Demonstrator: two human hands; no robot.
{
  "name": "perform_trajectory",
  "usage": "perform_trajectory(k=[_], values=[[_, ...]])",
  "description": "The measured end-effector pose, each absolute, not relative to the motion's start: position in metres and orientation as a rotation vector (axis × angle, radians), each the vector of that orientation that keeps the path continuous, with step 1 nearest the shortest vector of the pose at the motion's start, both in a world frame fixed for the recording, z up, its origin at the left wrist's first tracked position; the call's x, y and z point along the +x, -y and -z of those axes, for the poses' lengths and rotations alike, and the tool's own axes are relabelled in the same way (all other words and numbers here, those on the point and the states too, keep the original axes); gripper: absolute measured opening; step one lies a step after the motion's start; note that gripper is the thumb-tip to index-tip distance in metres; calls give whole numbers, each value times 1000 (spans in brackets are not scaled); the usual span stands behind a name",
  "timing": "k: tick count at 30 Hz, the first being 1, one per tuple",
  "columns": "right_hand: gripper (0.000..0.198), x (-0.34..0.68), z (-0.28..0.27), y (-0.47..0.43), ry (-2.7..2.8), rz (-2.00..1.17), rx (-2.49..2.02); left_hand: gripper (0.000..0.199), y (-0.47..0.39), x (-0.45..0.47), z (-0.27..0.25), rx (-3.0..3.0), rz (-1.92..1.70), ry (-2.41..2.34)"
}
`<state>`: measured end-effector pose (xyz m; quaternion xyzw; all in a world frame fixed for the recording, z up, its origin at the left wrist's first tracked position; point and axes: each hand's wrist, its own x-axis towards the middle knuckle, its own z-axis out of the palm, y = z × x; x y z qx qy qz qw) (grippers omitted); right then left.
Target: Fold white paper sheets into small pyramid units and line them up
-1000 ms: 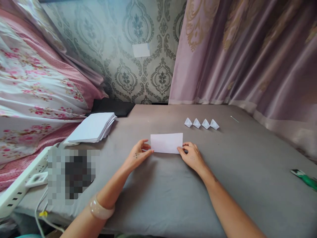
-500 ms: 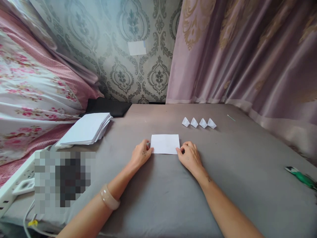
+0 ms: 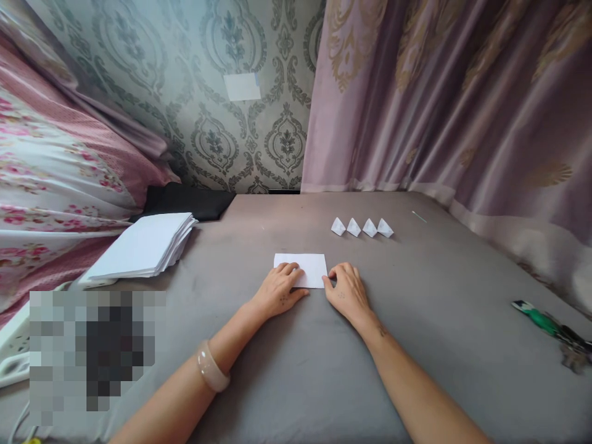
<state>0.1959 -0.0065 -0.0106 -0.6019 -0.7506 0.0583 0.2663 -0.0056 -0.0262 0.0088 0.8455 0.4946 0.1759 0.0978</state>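
Observation:
A small white rectangle of paper lies on the grey cloth, its long side towards me. My left hand rests over its left part, fingers stretched out flat on the paper and thumb apart near the front edge; that part is hidden beneath it. At the right edge, my right hand has its fingers curled, with thumb and forefinger closed on the near right corner. Beyond the paper, to the right, several small folded white paper shapes stand in a row.
At the left lies a thick stack of white paper, with a black flat item behind it. A green-handled object is on the right, and a thin stick lies further back. Blurred squares cover something at lower left.
My left hand has moved from the paper's left edge onto its surface, fingers now spread over it. My right hand stays at the right edge. The view has shifted slightly to the right.

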Motion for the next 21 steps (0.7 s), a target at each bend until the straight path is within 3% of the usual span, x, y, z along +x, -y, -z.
perform_trajectory(k=[3,8,15,18,21], values=[[11,198,11,5,1986,-202,-1590,38,23,-8,-7,2525,-519,-1440],[30,196,0,11,2031,-221,-1362,29,27,-3,-7,2557,-512,-1449],[19,188,-7,21,2319,-202,-1125,24,31,1,-7,2546,-442,-1430],[23,188,-8,18,2231,-187,-1116,31,30,0,-7,2399,-590,-1448],[25,189,-12,14,1965,-186,-1103,28,30,0,-11,2010,-963,-1470]])
